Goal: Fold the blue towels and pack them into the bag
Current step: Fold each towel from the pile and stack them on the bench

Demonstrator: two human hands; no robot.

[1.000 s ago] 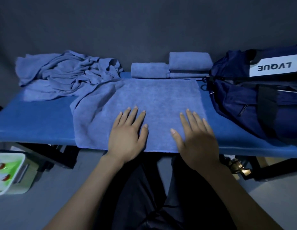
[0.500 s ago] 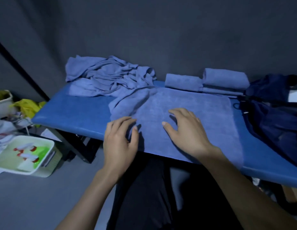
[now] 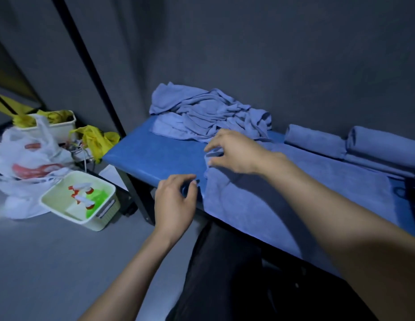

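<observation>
We see, on floor at left: white bin [image 3: 54,126] holding yellow bags; green tub [image 3: 104,214] holding spray bottles. Left hand [image 3: 174,202] loosely curled, holding nothing. Right hand [image 3: 234,151] pinches corner of towel [image 3: 294,195], spread flat on table [image 3: 155,156]. Crumpled towels [image 3: 208,112] behind.

A blue terry towel [image 3: 294,193] lies spread flat across the blue padded table, its left edge bunched up. Behind it to the left sits a crumpled heap of blue towels [image 3: 208,114]. At the back right lie folded blue towels [image 3: 354,144], one roll beside a stacked pair.
</observation>
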